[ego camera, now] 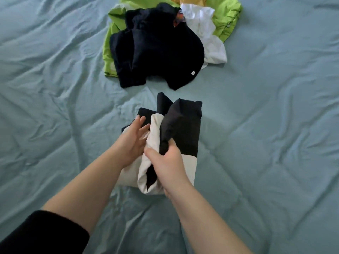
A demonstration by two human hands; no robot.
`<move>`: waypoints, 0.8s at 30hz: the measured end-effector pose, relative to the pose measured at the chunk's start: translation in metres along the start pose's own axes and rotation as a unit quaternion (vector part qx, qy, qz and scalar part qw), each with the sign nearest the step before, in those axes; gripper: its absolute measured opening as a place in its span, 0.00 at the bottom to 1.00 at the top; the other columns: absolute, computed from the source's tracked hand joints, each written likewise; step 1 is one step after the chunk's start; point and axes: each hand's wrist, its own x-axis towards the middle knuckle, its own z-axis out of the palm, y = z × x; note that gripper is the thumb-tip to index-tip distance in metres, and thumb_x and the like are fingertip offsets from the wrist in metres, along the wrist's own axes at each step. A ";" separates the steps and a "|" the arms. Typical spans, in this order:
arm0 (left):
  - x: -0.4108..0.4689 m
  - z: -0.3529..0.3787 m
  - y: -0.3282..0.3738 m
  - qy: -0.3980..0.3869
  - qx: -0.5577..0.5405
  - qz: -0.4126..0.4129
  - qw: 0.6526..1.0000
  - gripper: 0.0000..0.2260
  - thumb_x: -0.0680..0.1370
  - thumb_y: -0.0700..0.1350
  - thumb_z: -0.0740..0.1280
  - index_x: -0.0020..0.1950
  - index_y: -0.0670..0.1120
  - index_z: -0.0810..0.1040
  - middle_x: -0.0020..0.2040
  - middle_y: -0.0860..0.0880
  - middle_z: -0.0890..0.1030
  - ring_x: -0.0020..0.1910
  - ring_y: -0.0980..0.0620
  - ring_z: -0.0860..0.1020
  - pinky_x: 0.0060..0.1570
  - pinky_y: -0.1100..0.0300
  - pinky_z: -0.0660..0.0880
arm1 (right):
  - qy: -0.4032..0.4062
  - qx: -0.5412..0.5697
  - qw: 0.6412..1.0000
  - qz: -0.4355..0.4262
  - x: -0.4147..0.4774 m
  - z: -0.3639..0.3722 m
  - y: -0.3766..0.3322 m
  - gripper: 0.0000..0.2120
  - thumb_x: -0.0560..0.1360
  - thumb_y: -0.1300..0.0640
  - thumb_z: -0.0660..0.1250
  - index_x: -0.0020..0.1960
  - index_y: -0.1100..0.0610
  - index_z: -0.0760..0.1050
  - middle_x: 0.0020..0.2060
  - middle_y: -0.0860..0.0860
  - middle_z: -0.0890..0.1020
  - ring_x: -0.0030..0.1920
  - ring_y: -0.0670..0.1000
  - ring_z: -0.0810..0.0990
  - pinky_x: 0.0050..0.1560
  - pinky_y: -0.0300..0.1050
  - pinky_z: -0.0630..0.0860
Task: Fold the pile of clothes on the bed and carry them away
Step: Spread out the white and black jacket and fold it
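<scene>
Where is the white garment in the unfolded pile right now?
In the head view, upper centre: the white garment lies on the right side of the pile, between the black clothes and the lime-green garment.

Well beyond the right hand (166, 163), the pile of clothes (156, 43) runs off the top edge, cutting short its yellow piece (189, 0), and the tag (193, 72) on its black garment (156, 52) is too small to read. The right hand's fingers are buried in the folds of the black-and-cream garment (183, 129).
</scene>
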 end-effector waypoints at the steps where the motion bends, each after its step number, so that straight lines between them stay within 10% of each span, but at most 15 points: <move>1: -0.007 -0.014 0.003 0.013 -0.006 0.006 1.000 0.25 0.80 0.63 0.53 0.75 0.56 0.66 0.71 0.50 0.73 0.66 0.47 0.75 0.68 0.45 0.68 | -0.007 -0.020 1.000 0.005 0.007 0.016 0.004 0.19 0.69 0.54 0.68 0.58 0.41 0.73 0.44 0.36 0.83 0.45 0.34 0.80 0.44 0.29 0.74; 5: -0.023 -0.036 -0.001 0.129 0.128 0.033 0.983 0.24 0.79 0.62 0.58 0.71 0.53 0.71 0.68 0.48 0.75 0.63 0.52 0.77 0.61 0.57 0.71 | -0.081 -0.140 0.985 0.062 0.032 0.059 0.031 0.44 0.73 0.56 0.70 0.78 0.43 0.45 0.53 0.47 0.79 0.52 0.45 0.78 0.58 0.42 0.74; 9: -0.020 -0.024 -0.027 0.214 0.421 0.079 0.878 0.37 0.76 0.64 0.60 0.77 0.62 0.42 0.80 0.53 0.49 0.78 0.49 0.49 0.73 0.42 0.48 | -0.182 -0.304 0.935 -0.014 0.038 0.059 0.049 0.23 0.78 0.58 0.64 0.71 0.58 0.65 0.63 0.55 0.76 0.64 0.54 0.75 0.64 0.47 0.71; 11: -0.014 -0.022 -0.035 0.215 0.376 0.033 0.901 0.37 0.76 0.65 0.60 0.77 0.64 0.40 0.80 0.52 0.45 0.78 0.47 0.45 0.73 0.40 0.43 | -0.171 -0.365 0.911 -0.087 0.029 0.049 0.052 0.21 0.78 0.57 0.61 0.71 0.56 0.68 0.63 0.51 0.75 0.64 0.51 0.74 0.64 0.41 0.70; 17: -0.002 -0.027 -0.052 0.252 0.432 -0.033 0.865 0.34 0.77 0.68 0.54 0.77 0.63 0.39 0.78 0.49 0.52 0.74 0.43 0.55 0.68 0.41 0.57 | 0.143 -0.377 0.909 -0.108 0.011 -0.005 0.060 0.22 0.81 0.56 0.59 0.75 0.52 0.63 0.73 0.47 0.62 0.70 0.44 0.61 0.63 0.28 0.54; 20: -0.002 -0.025 -0.056 0.291 0.425 -0.045 0.856 0.33 0.78 0.67 0.53 0.78 0.60 0.43 0.74 0.46 0.58 0.70 0.40 0.62 0.65 0.42 0.61 | 0.240 -0.415 0.869 -0.120 0.020 -0.006 0.062 0.25 0.78 0.56 0.64 0.74 0.53 0.64 0.74 0.53 0.63 0.71 0.49 0.62 0.69 0.41 0.59; 24: 0.000 -0.035 -0.055 0.291 0.397 -0.021 0.871 0.27 0.81 0.60 0.54 0.75 0.48 0.54 0.71 0.40 0.63 0.64 0.35 0.69 0.61 0.44 0.66 | 0.265 -0.211 0.936 0.097 0.032 -0.030 0.057 0.42 0.67 0.39 0.73 0.75 0.50 0.59 0.71 0.50 0.68 0.69 0.50 0.68 0.68 0.51 0.66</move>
